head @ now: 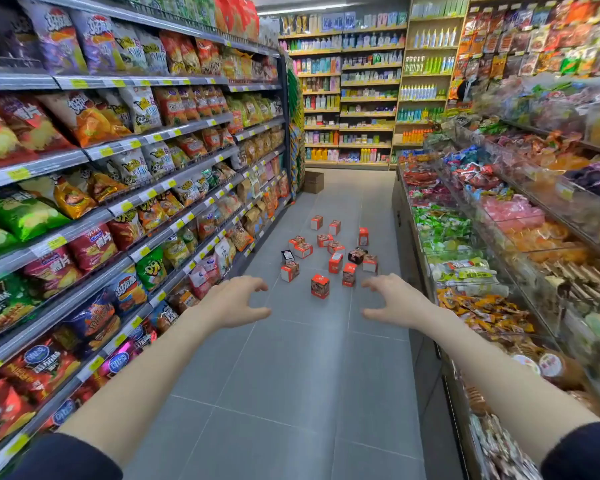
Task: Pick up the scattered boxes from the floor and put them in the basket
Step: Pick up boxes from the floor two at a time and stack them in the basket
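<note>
Both arms are stretched out. The left hand (234, 301) and right hand (394, 301) are held half open, with nothing in them. Small red boxes (329, 252) are scattered far ahead on the floor (291, 393).

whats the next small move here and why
Probably step forward and crouch toward the nearest red box. The left hand and right hand are both empty, fingers loosely curled, held out in the air. The scattered boxes lie on the floor farther down the aisle, seemingly beyond reach from here.
</note>
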Tool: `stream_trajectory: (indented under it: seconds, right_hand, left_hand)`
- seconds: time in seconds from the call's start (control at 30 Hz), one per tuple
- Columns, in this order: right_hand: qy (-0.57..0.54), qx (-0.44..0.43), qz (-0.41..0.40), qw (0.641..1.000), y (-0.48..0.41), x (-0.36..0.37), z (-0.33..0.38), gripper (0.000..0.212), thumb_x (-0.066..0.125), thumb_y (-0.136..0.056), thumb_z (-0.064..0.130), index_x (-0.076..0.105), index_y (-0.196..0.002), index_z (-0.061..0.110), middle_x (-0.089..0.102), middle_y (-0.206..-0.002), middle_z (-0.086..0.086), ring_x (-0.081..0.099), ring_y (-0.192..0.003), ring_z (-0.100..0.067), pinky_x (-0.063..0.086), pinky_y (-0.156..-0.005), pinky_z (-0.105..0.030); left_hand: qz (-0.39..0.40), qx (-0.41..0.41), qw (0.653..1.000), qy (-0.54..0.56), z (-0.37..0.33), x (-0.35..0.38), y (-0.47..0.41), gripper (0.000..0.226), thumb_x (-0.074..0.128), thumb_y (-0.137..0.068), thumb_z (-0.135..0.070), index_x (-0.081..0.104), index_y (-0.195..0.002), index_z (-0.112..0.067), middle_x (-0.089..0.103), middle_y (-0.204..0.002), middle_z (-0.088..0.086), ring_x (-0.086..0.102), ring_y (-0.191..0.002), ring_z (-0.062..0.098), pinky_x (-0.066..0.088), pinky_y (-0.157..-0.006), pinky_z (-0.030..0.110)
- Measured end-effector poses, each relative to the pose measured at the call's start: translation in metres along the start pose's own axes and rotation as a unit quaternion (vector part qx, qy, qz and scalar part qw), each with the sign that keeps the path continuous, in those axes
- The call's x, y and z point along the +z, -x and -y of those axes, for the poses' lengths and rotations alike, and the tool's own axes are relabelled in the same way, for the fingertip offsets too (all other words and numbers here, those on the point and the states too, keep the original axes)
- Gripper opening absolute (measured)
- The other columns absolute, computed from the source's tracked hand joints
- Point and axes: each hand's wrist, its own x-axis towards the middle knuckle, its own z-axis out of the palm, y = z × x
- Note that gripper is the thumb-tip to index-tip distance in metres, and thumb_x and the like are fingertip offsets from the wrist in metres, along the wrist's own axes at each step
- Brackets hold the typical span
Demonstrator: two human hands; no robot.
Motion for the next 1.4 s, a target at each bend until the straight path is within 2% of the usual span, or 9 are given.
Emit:
stream_trajectory:
  seconds: [0.17, 0.3, 0.43, 0.7, 1.1, 1.2, 1.4]
  right_hand:
    - [-0.009, 0.013, 0.017, 1.0, -0.039, 0.008, -0.021, 0.066, 0.063, -0.081, 0.038, 0.039, -0.137, 0.013, 0.046, -0.14, -0.007, 0.036, -0.13, -0.024, 0.036, -0.105, -0.036]
    - [-0.011, 0.015, 0.032, 0.999, -0.088, 0.012, -0.047, 0.069, 0.063, -0.081, 0.038, 0.036, -0.139, 0.012, 0.043, -0.142, -0.007, 0.035, -0.132, -0.023, 0.035, -0.106, -0.036]
    - [-0.019, 0.013, 0.039, 0.999, -0.149, 0.006, -0.075, 0.068, 0.061, -0.083, 0.036, 0.034, -0.14, 0.011, 0.042, -0.143, -0.007, 0.034, -0.133, -0.023, 0.034, -0.107, -0.036]
    - [-0.056, 0.023, 0.032, 0.998, -0.269, 0.004, -0.131, 0.068, 0.062, -0.081, 0.033, 0.034, -0.14, 0.011, 0.046, -0.139, -0.01, 0.036, -0.13, -0.024, 0.035, -0.107, -0.037]
    - [-0.095, 0.052, 0.043, 0.993, -0.459, 0.041, -0.182, 0.07, 0.064, -0.081, 0.035, 0.035, -0.139, 0.008, 0.043, -0.141, -0.011, 0.035, -0.133, -0.026, 0.032, -0.108, -0.035]
    - [-0.103, 0.067, 0.04, 0.992, -0.518, 0.037, -0.187, 0.069, 0.064, -0.08, 0.038, 0.039, -0.137, 0.009, 0.047, -0.136, -0.013, 0.038, -0.13, -0.028, 0.034, -0.106, -0.038]
    - [-0.111, 0.099, 0.013, 0.989, -0.616, 0.033, -0.212, 0.057, 0.068, -0.076, 0.039, 0.05, -0.123, 0.012, 0.061, -0.118, -0.013, 0.051, -0.113, -0.028, 0.045, -0.093, -0.045]
  left_hand:
    - [0.018, 0.001, 1.0, -0.02, 0.01, 0.011, -0.048, 0.056, 0.055, -0.084, -0.049, 0.043, -0.133, -0.025, 0.048, -0.138, -0.003, 0.045, -0.126, 0.016, 0.04, -0.1, 0.037]
    - [0.03, -0.003, 0.999, -0.024, 0.021, 0.024, -0.104, 0.059, 0.055, -0.082, -0.052, 0.041, -0.133, -0.025, 0.046, -0.139, -0.004, 0.044, -0.127, 0.016, 0.041, -0.102, 0.043]
    - [0.04, -0.014, 0.999, -0.02, 0.025, 0.025, -0.17, 0.059, 0.054, -0.084, -0.051, 0.04, -0.134, -0.025, 0.045, -0.139, -0.002, 0.044, -0.127, 0.018, 0.041, -0.101, 0.042]
    - [0.023, -0.044, 0.999, 0.017, 0.033, 0.024, -0.293, 0.056, 0.056, -0.084, -0.047, 0.043, -0.133, -0.023, 0.047, -0.138, -0.003, 0.045, -0.126, 0.017, 0.042, -0.1, 0.04]
    - [0.055, -0.038, 0.997, 0.033, 0.11, 0.048, -0.489, 0.055, 0.056, -0.084, -0.046, 0.044, -0.132, -0.022, 0.049, -0.137, -0.002, 0.046, -0.125, 0.018, 0.043, -0.099, 0.038]
    - [0.063, -0.026, 0.997, 0.026, 0.139, 0.041, -0.549, 0.056, 0.057, -0.084, -0.046, 0.043, -0.133, -0.022, 0.048, -0.138, -0.002, 0.045, -0.126, 0.018, 0.042, -0.1, 0.038]
    - [0.087, 0.003, 0.996, 0.024, 0.181, 0.028, -0.661, 0.056, 0.058, -0.083, -0.043, 0.045, -0.132, -0.019, 0.05, -0.136, 0.002, 0.046, -0.125, 0.021, 0.043, -0.099, 0.042]
